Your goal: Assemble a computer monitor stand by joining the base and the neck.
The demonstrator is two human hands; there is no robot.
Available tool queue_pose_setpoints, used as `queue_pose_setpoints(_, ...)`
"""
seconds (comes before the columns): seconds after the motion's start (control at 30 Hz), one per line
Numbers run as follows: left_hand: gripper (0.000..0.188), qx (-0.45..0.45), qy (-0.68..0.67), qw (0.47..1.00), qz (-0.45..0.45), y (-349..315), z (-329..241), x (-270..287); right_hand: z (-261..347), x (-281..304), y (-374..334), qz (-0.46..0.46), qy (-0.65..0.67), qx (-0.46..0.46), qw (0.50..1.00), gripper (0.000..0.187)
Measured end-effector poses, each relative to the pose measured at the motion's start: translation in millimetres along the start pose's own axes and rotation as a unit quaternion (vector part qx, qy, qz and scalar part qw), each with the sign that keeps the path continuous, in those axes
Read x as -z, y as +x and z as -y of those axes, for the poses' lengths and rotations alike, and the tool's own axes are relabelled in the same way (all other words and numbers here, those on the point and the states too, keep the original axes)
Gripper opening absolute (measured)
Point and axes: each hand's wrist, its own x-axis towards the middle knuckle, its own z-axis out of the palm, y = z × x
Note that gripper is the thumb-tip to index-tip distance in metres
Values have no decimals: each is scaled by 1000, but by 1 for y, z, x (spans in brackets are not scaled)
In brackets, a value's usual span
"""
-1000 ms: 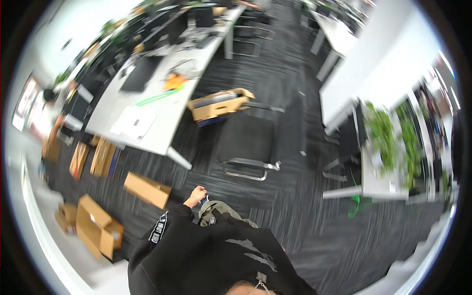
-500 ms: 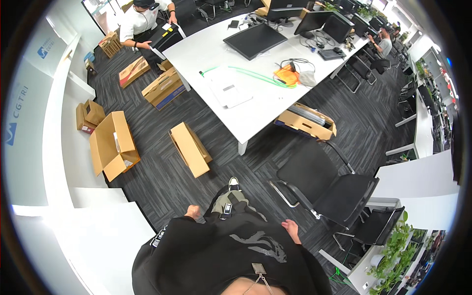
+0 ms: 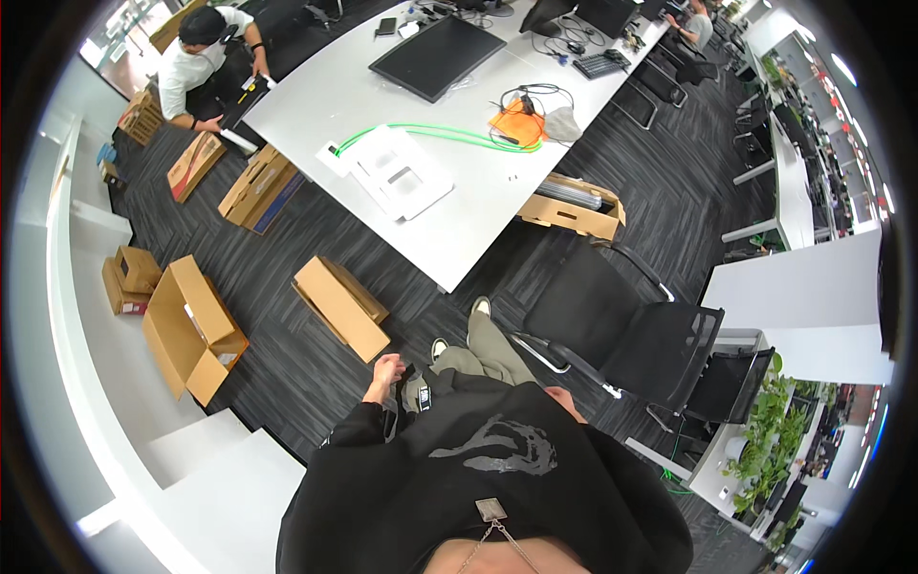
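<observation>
My left hand [image 3: 384, 376] hangs beside my left hip, its fingers loosely curled, and I see nothing in them. Nearest to it on the floor lies a long cardboard box [image 3: 337, 311]. My right hand [image 3: 566, 401] is at my right side, close to a black office chair [image 3: 626, 335]; its fingers are mostly hidden behind my sweater. Ahead stands a large white table [image 3: 461, 212]. On it are a white flat base with cutouts [image 3: 402, 182], a bundle of green cable [image 3: 449, 135], an orange item [image 3: 517, 124] with black cords, and a flat black monitor [image 3: 437, 59].
A large opened carton [image 3: 182, 330] and smaller boxes [image 3: 126, 284] line the left wall. Another carton [image 3: 572, 206] sits by the table's right side. At the far left a person [image 3: 206, 67] bends over a dark boxy object. Potted plants [image 3: 765, 430] stand at lower right.
I have stepped forward, and the table and boxes appear closer. My left hand has swung forward; my right has drawn back under the sweater's edge. The person at far left bends lower.
</observation>
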Motion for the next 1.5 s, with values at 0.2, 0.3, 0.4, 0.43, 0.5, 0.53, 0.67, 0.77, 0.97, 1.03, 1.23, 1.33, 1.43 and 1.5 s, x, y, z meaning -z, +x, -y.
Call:
queue_pose_setpoints(0.2, 41, -17, -1, 1000, 5, 38, -39, -13, 55, 20, 64, -6, -11, 48, 999, 27)
queue_pose_setpoints(0.3, 41, 15, -25, 999, -14, 46, -38, -20, 101, 40, 125, 5, -53, 3, 999, 22)
queue_pose_setpoints(0.4, 38, 48, -41, 997, -39, 53, -17, -28, 151, 59, 188, 29, -45, 90, 995, 19)
queue_pose_setpoints(0.43, 38, 59, -49, 996, -43, 57, -6, -30, 172, 66, 213, 35, -52, 68, 996, 19)
queue_pose_setpoints(0.5, 37, 68, 27, 997, -39, 71, 15, -35, 212, 82, 254, 84, -13, 79, 993, 21)
queue_pose_setpoints(0.53, 35, 45, 98, 994, -13, 79, 22, -43, 233, 92, 271, 107, 27, 112, 988, 22)
queue_pose_setpoints(0.67, 33, 3, 289, 957, 0, 98, 1, -84, 302, 115, 325, 97, 58, 117, 987, 27)
queue_pose_setpoints(0.77, 32, -77, 154, 985, 15, 101, -85, -137, 320, 137, 350, 94, 56, 111, 988, 27)
queue_pose_setpoints(0.97, 37, -41, 121, 991, -42, 104, -290, -239, 312, 181, 381, 137, -52, 50, 988, 27)
queue_pose_setpoints(1.03, 38, -67, 91, 993, -23, 103, -337, -254, 307, 196, 384, 128, -85, 70, 986, 29)
queue_pose_setpoints(1.23, 43, -62, 68, 996, 18, 120, -375, -258, 297, 220, 366, 131, -87, -58, 986, 31)
queue_pose_setpoints(1.33, 43, -16, 75, 997, 29, 140, -348, -250, 288, 229, 341, 109, -61, -38, 991, 31)
queue_pose_setpoints(1.43, 37, 64, 104, 992, 29, 161, -320, -239, 270, 231, 313, 72, -9, -71, 995, 33)
queue_pose_setpoints(1.5, 38, 92, 139, 985, 50, 174, -309, -234, 250, 227, 299, 39, -21, -56, 997, 33)
